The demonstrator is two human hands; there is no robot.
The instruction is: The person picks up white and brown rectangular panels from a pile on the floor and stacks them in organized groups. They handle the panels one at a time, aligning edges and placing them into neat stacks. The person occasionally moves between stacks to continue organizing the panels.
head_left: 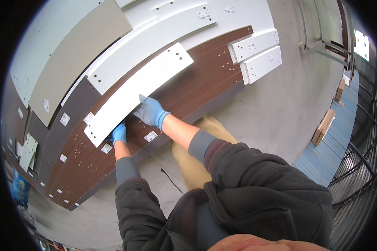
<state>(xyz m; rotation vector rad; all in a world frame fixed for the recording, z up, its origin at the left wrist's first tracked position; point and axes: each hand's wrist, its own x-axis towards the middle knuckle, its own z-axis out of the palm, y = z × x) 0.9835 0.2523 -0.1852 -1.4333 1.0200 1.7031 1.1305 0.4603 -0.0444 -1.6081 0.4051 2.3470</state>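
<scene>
A long white panel (138,90) with drilled holes at both ends lies slanted above dark brown wood-grain boards (205,79). My right hand (151,112), in a blue glove, is closed on its near edge around the middle, thumb on top and fingers underneath. Further left, my left hand (120,133), also gloved in blue, holds the same edge near the panel's left end. Its fingers are partly hidden beneath the panel. Small white labels (150,136) are stuck on the brown boards close to both hands.
Two short white boards (262,62) sit at the right end of the stack. Beyond the brown boards lie more white panels (163,33), a beige panel (77,54) and dark grey ones (71,108). To the right are a metal frame (322,46) and wooden pieces (324,126) on a blue ribbed surface (329,150).
</scene>
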